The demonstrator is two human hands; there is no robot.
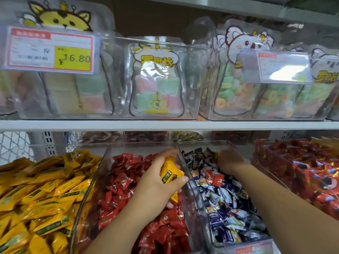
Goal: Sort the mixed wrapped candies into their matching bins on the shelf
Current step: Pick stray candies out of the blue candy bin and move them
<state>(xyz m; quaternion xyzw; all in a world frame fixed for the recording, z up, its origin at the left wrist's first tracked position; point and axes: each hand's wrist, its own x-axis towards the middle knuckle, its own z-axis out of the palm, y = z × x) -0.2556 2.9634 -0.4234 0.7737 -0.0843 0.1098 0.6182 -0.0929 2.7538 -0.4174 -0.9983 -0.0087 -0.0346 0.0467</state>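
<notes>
a: where are the candies being sorted?
b: a few yellow candies (pixel 171 172) are in the left hand (pixel 156 180). thumb and fingers curl round them, above the right side of the red candies (pixel 128 180) that fill the middle bin (pixel 81 213).
a: and the other of the two hands?
b: the right hand (pixel 229 159) reaches down into the blue-and-white candies (pixel 229 208) at the back of the next bin (pixel 194 200) to the right. its fingers are buried and blurred, so i cannot tell whether they grip anything.
a: anything mixed in there?
b: yes, two red wrappers (pixel 213 177) lie on top of the blue-and-white ones, just beside the right wrist.
a: and around that?
b: to the left is a heap of yellow wrappers (pixel 45 189), the same colour as those in the left hand. at far right are red packs (pixel 302 171) with dark printing. above, a white shelf board (pixel 165 125) carries clear tubs (pixel 192 85) holding bags of pastel sweets (pixel 156 85). a price tag (pixel 49 50) reading 16.80 hangs at upper left.
</notes>
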